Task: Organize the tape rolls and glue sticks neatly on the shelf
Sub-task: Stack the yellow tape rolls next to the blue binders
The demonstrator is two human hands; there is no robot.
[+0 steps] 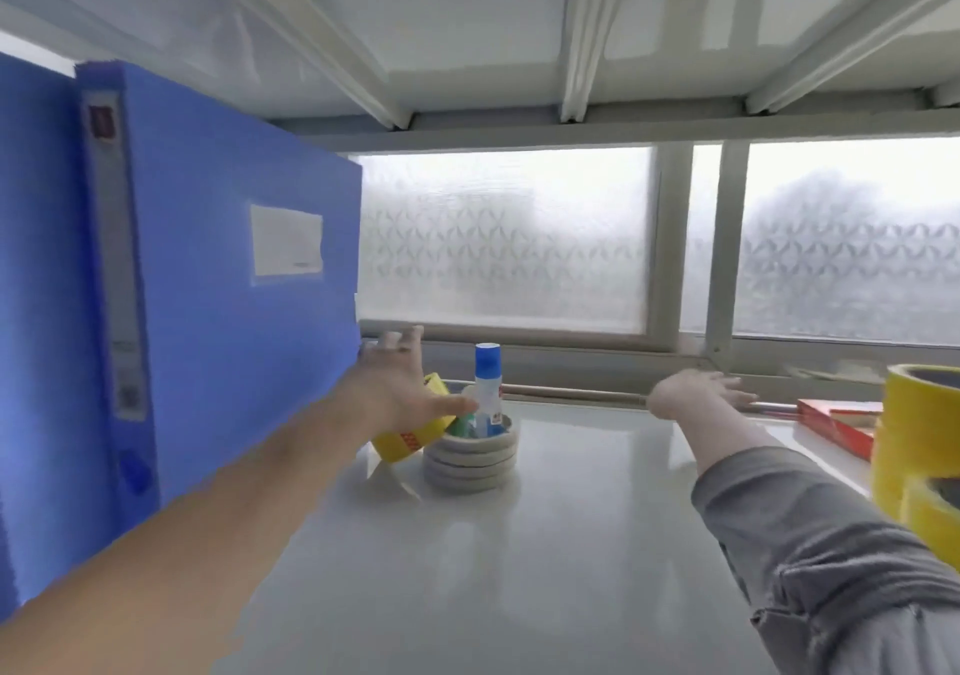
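The box files (223, 279) are bright blue, the nearer one with a white label patch on its side and a grey strip down its spine topped by a small red mark. A glue stick (488, 388) has a blue cap over a white body and stands in a stack of pale grey-white tape rolls (470, 464), beside a yellow tape roll (410, 438) printed with red. More yellow tape rolls (917, 445) sit by a red box (836, 425) on the glossy grey-white shelf (571, 544), the sleeve (810, 534) is grey, and the frosted window (504, 243) carries a repeating petal pattern
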